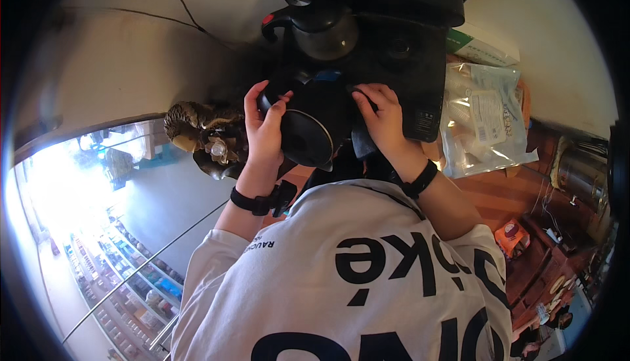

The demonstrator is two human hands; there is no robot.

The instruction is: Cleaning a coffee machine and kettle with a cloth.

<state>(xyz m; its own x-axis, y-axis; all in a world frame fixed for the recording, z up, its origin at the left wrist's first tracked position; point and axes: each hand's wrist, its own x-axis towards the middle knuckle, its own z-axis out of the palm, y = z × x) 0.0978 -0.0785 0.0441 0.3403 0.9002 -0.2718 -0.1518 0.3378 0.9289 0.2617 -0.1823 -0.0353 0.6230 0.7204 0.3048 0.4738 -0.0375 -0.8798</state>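
My left hand point(264, 127) grips a black rounded vessel point(305, 137) with a thin pale rim, thumb and fingers at its upper left side. The vessel is tilted, and its inside is too dark to make out. To its right, the fingertips of my right hand point(381, 110) pinch a dark grey cloth-like piece point(363, 139), which hangs down below the thumb. Deep shadow hides where this piece meets the vessel. Just beyond both hands is a glass kettle point(326, 38) with a black lid and a red button on its handle.
The kettle sits on a black appliance base point(418, 75). Right of it lie a clear plastic bag point(485, 120) of clear plastic items and a white-green box point(485, 46). A dark carved ornament point(197, 137) stands close to my left wrist. An orange packet point(512, 238) rests on reddish wooden furniture.
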